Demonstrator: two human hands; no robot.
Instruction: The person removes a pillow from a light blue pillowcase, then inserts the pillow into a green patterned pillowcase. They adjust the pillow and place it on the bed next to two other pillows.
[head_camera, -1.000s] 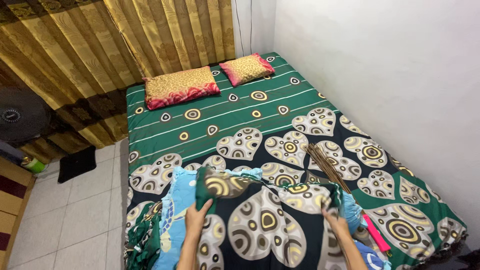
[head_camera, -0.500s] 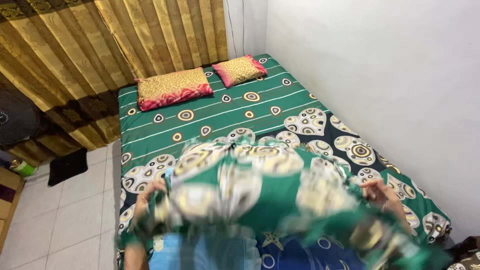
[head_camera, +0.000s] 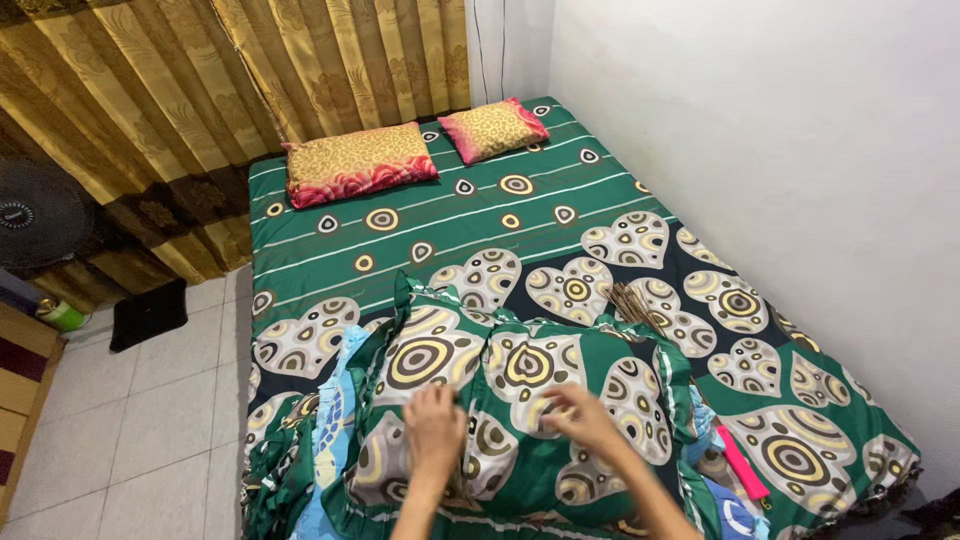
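At the foot of the bed (head_camera: 330, 250), my left hand (head_camera: 436, 428) and right hand (head_camera: 585, 415) both rest on top of the green pillow (head_camera: 520, 400) with its ringed heart pattern and frilled edge. The fingers of each hand are loosely curled and pressed onto the cover, gripping nothing that I can see; the right ones are a little blurred. The pillow lies flat on a blue patterned cloth (head_camera: 335, 420), which peeks out at its left side. Just beyond its far right corner lies a bundle of thin brown sticks (head_camera: 640, 305), with a pink handle (head_camera: 742, 462) showing near my right forearm. Two gold and pink pillows (head_camera: 360, 162) sit well apart at the head of the bed, by the curtain (head_camera: 200, 90).

To do this well, I judge I should smooth from the middle outward with flat palms, keep the frill untucked, and square the corners with the sheet.
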